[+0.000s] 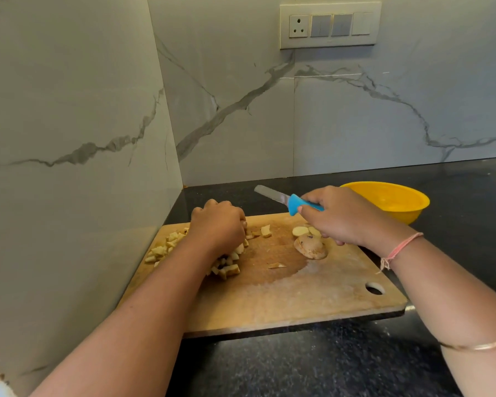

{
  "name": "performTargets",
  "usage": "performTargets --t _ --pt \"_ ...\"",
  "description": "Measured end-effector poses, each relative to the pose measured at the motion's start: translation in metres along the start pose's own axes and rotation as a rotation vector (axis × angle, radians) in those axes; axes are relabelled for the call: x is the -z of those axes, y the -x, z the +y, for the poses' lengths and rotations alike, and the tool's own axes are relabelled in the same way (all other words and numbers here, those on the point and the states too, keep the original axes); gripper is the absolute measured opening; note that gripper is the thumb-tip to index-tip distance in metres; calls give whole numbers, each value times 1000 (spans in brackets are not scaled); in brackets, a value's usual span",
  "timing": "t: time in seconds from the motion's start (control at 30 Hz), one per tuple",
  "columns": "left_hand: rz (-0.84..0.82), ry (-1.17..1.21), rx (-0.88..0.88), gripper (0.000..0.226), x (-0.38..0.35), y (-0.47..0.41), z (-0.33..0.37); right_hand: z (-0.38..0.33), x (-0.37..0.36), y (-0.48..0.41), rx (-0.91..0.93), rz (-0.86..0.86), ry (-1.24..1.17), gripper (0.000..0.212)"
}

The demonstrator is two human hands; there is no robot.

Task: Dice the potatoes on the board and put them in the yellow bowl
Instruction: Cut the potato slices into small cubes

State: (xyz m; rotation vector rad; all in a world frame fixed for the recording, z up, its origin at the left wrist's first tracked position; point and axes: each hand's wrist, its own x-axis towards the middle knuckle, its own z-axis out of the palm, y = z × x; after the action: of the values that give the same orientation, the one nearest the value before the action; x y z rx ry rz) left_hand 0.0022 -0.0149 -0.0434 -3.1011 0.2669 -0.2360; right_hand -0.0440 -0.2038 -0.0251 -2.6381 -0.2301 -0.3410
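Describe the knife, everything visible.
The knife has a bright blue handle, plastic by the look, and a plain silver metal blade. The right hand grips the handle, fingers curled round it and hiding its rear end. It is held in the air over the far edge of the board, blade pointing left, touching nothing but the hand.

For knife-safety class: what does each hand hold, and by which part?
The right hand grips the knife by its blue handle. The left hand curls over diced potato; its grip cannot be told.

no readable text or numbers, seemingly not even on the switch plate point(330, 25)
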Motion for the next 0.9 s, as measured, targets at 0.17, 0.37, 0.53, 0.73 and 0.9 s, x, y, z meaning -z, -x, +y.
performTargets --t 0.17,0.37,0.53,0.73,0.9 --pt "68 77 56 18 6 5 2 4 -2 -1 14 92 -28 37" --pt "64 202 -5 33 -1 3 16 6 -3 0 -5 63 -47 36" --pt "-46 172 -107 33 -9 -1 32 6 -6 1 18 63 -46 37" --pt "-28 241 -69 20 -5 -2 31 7 -6 -1 10 80 -51 35" --pt "-31 94 26 23 2 -1 14 9 -4 -2 -8 92 -51 33"
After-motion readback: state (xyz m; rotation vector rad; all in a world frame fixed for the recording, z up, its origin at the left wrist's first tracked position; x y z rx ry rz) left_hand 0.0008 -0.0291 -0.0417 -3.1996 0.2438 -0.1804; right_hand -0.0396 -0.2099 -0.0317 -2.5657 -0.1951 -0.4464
